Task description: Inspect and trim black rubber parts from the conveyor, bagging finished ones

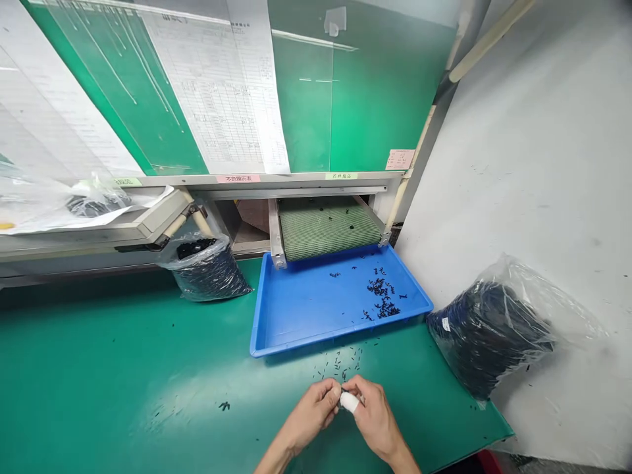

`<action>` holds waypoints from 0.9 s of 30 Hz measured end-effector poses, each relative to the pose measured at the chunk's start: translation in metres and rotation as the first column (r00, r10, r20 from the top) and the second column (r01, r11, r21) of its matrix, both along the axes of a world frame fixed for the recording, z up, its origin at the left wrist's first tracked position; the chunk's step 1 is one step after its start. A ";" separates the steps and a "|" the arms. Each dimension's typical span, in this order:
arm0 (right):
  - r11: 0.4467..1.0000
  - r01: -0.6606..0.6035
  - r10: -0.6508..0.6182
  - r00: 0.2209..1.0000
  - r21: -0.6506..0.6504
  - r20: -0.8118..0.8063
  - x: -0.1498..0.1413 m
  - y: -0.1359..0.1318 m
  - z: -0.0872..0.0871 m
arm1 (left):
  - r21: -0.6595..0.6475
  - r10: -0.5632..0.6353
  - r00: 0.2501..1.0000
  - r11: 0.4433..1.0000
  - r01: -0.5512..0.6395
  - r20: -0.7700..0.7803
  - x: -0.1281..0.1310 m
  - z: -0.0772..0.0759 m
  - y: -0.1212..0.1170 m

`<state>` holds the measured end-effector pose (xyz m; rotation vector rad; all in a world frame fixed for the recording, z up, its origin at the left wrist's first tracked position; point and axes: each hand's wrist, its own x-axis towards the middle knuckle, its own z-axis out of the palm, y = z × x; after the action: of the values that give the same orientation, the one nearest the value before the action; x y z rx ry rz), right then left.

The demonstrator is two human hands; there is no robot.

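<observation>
My left hand (316, 409) and my right hand (372, 415) meet fingertip to fingertip over the green table mat. Both are closed in a pinch around a small black part (342, 392), mostly covered by the fingers. White wrapping (349, 401) covers one digit of the right hand. Just beyond the fingertips, several tiny black slivers (338, 362) lie scattered on the mat. Past them stands a blue tray (301, 341), with black branched pieces (385, 306) heaped at its right side. Another black branched piece (224, 405) rests on the mat to the left.
A green mesh conveyor belt (326, 227) ends above the tray's back edge, with a few black bits on it. Clear bags filled with black parts stand left (210, 273) and right (494, 336). A white wall (543, 164) borders the right side; a grey shelf (89, 234) juts in at left.
</observation>
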<state>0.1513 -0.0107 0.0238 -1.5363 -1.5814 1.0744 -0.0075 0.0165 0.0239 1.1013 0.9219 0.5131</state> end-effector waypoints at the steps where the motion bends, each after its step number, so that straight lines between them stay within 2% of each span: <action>1: 1.000 0.013 -0.013 1.000 -0.006 -0.002 0.000 0.001 -0.002 | 0.006 0.013 1.000 1.000 -0.013 -0.004 0.003 0.000 -0.001; 6: 0.997 0.077 -0.076 0.997 -0.004 0.012 0.007 0.011 -0.008 | 0.014 0.106 0.994 0.994 -0.107 0.028 0.015 0.001 -0.005; 9: 0.992 0.126 -0.127 0.988 0.011 0.090 0.016 0.015 -0.009 | -0.095 0.201 0.974 0.977 -0.191 0.109 0.016 0.003 -0.003; 14: 0.993 0.099 -0.111 0.965 0.060 0.236 0.028 0.019 -0.008 | -0.240 0.349 0.912 0.924 -0.297 0.215 0.011 0.009 0.013; 16: 0.993 0.109 -0.120 0.932 0.053 0.341 0.030 0.020 -0.005 | -0.307 0.415 0.873 0.891 -0.334 0.255 0.011 0.014 0.021; 20: 0.988 0.143 -0.147 0.797 0.054 0.586 0.033 0.017 -0.007 | -0.388 0.512 0.812 0.834 -0.392 0.281 0.019 0.027 0.035; 22: 0.983 0.158 -0.178 0.733 0.089 0.657 0.039 0.014 -0.017 | -0.389 0.489 0.831 0.843 -0.372 0.266 0.028 0.035 0.045; 24: 0.971 0.193 -0.234 0.680 0.139 0.695 0.047 0.011 -0.032 | -0.372 0.400 0.884 0.880 -0.296 0.243 0.043 0.048 0.057; 27: 0.944 0.245 -0.329 0.648 0.220 0.687 0.057 0.006 -0.059 | -0.284 0.213 0.955 0.947 -0.151 0.205 0.079 0.080 0.075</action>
<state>0.2084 -0.0047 -0.0348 -2.1978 -1.7355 0.1667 0.0715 0.0919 0.1039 0.6980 0.8609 0.6374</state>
